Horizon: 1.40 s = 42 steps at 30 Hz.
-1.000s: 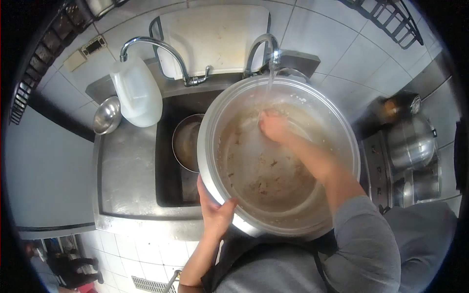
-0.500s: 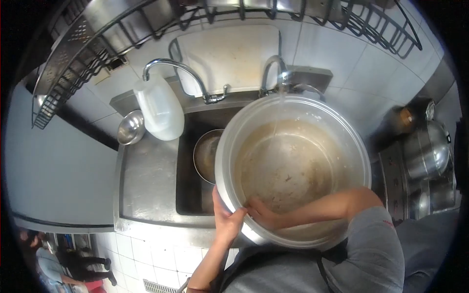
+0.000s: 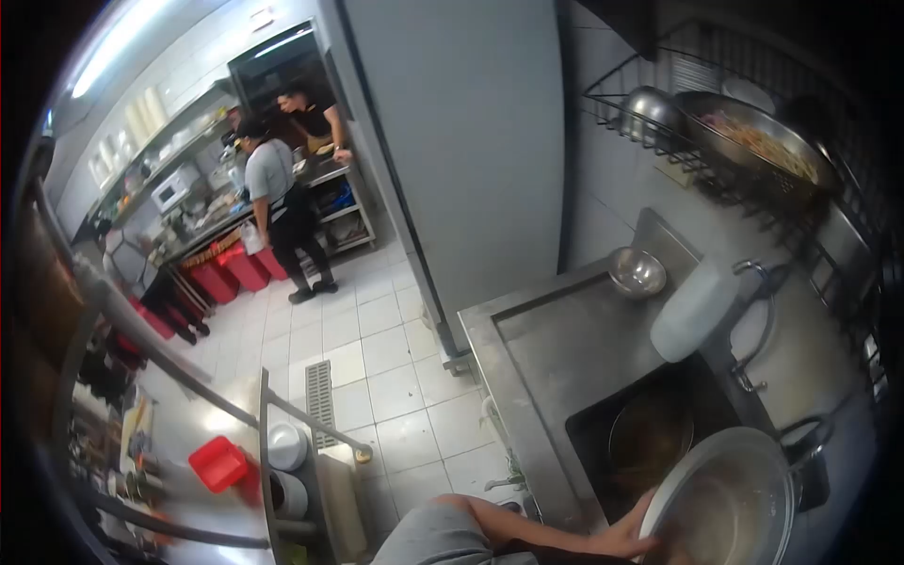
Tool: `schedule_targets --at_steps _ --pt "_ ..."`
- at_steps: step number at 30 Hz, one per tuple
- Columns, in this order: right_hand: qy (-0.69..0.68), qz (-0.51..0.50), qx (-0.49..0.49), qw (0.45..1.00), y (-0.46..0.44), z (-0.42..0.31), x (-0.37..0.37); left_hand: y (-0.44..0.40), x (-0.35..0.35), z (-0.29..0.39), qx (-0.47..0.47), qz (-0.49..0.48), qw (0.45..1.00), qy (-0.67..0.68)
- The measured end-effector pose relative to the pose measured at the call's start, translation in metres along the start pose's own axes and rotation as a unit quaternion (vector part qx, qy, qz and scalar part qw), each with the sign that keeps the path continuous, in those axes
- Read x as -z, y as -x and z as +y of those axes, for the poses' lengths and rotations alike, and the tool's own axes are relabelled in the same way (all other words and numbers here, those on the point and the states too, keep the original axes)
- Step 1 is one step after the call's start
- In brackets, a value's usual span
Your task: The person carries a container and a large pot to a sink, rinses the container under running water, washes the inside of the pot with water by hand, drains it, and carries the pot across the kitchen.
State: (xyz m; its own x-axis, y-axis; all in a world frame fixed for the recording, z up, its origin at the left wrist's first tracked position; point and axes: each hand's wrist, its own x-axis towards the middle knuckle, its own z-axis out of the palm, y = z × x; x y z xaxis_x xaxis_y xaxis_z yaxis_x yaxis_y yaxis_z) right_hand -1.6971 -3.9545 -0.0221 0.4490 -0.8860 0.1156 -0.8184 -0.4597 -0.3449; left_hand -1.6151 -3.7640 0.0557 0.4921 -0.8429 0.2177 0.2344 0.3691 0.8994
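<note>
A large metal pot (image 3: pixel 782 471), pale and deep, is tilted at the sink, cut off by the lower edge of the view. My left hand (image 3: pixel 623 540) grips its near rim, fingers on the outer wall and thumb over the edge. My right hand is out of view. Beside the big pot, a smaller round pan (image 3: pixel 650 438) sits in the dark sink basin (image 3: pixel 589 443). A curved tap (image 3: pixel 767 320) rises behind the sink, close to a translucent plastic jug (image 3: pixel 695 306).
A steel bowl (image 3: pixel 637 271) stands on the steel drainboard (image 3: pixel 551 330). Overhead, a wire rack (image 3: pixel 612 108) holds a colander of food (image 3: pixel 758 141). A tall grey panel (image 3: pixel 461 151) stands left of the sink. Several people work at the back; a red container (image 3: pixel 218 463) lies on a lower-left counter.
My view has swung left towards the room, so the sink and big pot now appear at lower right. My left hand stays on the rim; my right hand has left the view.
</note>
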Motion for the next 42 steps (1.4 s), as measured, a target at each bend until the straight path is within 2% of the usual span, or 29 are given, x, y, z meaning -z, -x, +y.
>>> schedule_targets --at_steps 3,6,8,9,11,12,13,14,15,16,17,18,19,20,21,22,23,24,25,27,30,31,32,35,36,37,39,41,42 --pt "-0.03 -0.003 -0.002 1.0 0.004 -0.001 0.002 0.007 0.02 0.006 0.034 -0.06 0.997 0.021" --pt "-0.052 0.01 -0.008 0.999 0.005 0.002 0.007 -0.017 0.048 0.005 0.072 -0.164 0.983 0.03" --pt "-0.067 0.015 -0.01 0.998 0.008 0.004 0.008 -0.073 0.051 -0.001 0.16 -0.135 0.977 -0.046" --pt "-0.077 0.02 -0.013 0.997 0.009 0.004 0.008 -0.112 0.056 -0.041 0.194 -0.133 0.97 -0.06" --pt "-0.096 0.038 -0.015 0.995 0.009 0.007 0.009 -0.16 0.047 0.012 0.278 -0.17 0.939 0.107" --pt "-0.108 0.051 -0.014 0.993 0.008 0.009 0.009 -0.181 0.047 0.003 0.261 -0.198 0.94 0.097" --pt "-0.119 0.064 -0.012 0.991 0.007 0.01 0.007 -0.196 0.042 -0.03 0.231 -0.19 0.954 0.031" --pt "-0.132 0.081 -0.009 0.988 0.01 0.013 0.009 -0.189 0.037 -0.014 0.206 -0.175 0.962 -0.023" --pt "-0.144 0.106 -0.014 0.984 0.011 0.017 0.008 -0.186 0.03 -0.018 0.196 -0.204 0.957 0.063" --pt "-0.156 0.137 -0.021 0.978 0.007 0.019 0.006 -0.177 0.021 -0.015 0.19 -0.155 0.969 -0.04" --pt "-0.172 0.177 -0.04 0.968 0.0 0.022 0.005 -0.162 0.015 0.022 0.233 -0.185 0.955 0.018" --pt "-0.186 0.221 -0.07 0.955 -0.011 0.028 0.002 -0.157 0.019 0.002 0.232 -0.168 0.956 -0.06" --pt "-0.201 0.268 -0.103 0.936 -0.031 0.034 -0.002 -0.148 0.022 0.003 0.199 -0.184 0.961 -0.053" --pt "-0.213 0.308 -0.138 0.917 -0.046 0.042 -0.008 -0.139 0.02 0.038 0.229 -0.187 0.955 -0.023" --pt "-0.22 0.332 -0.165 0.902 -0.06 0.048 -0.019 -0.13 0.028 0.021 0.258 -0.153 0.954 0.001" --pt "-0.21 0.326 -0.175 0.905 -0.072 0.057 -0.038 -0.124 0.031 0.016 0.24 -0.175 0.955 -0.014" --pt "-0.223 0.211 -0.213 0.928 -0.073 0.071 -0.062 -0.117 0.024 0.03 0.249 -0.153 0.956 -0.019" --pt "-0.162 0.271 -0.052 0.947 -0.056 0.048 -0.064 -0.112 0.022 0.035 0.239 -0.164 0.957 0.002" --pt "-0.34 0.197 -0.043 0.919 -0.029 -0.014 -0.016 -0.112 0.019 0.031 0.242 -0.152 0.958 0.022" --pt "-0.28 0.081 0.005 0.956 -0.005 -0.047 -0.005 -0.119 0.02 0.042 0.251 -0.15 0.956 0.007" --pt "-0.263 0.206 -0.091 0.938 -0.046 -0.009 0.006 -0.115 0.016 0.045 0.254 -0.126 0.959 -0.011" --pt "-0.34 0.288 -0.204 0.872 -0.065 0.006 0.022 -0.113 0.015 0.044 0.257 -0.133 0.957 -0.007" --pt "-0.407 0.362 -0.311 0.779 -0.079 0.014 0.033 -0.113 0.015 0.044 0.26 -0.14 0.955 -0.003" --pt "-0.388 0.286 -0.226 0.847 -0.083 -0.001 0.026 -0.113 0.016 0.044 0.259 -0.141 0.955 -0.005" --pt "-0.337 0.272 -0.147 0.889 -0.07 -0.031 0.028 -0.113 0.015 0.043 0.259 -0.136 0.956 -0.005" --pt "-0.213 0.292 -0.012 0.932 -0.053 -0.044 0.034 -0.113 0.015 0.043 0.259 -0.14 0.956 -0.007" --pt "-0.356 0.209 -0.13 0.902 -0.068 -0.035 0.026 -0.112 0.016 0.044 0.261 -0.148 0.954 -0.013" --pt "-0.412 0.347 -0.21 0.815 -0.093 0.019 0.011 -0.112 0.015 0.045 0.248 -0.146 0.957 -0.022" --pt "-0.408 0.367 -0.229 0.804 -0.097 0.026 0.007 -0.11 0.015 0.045 0.243 -0.143 0.959 -0.026"
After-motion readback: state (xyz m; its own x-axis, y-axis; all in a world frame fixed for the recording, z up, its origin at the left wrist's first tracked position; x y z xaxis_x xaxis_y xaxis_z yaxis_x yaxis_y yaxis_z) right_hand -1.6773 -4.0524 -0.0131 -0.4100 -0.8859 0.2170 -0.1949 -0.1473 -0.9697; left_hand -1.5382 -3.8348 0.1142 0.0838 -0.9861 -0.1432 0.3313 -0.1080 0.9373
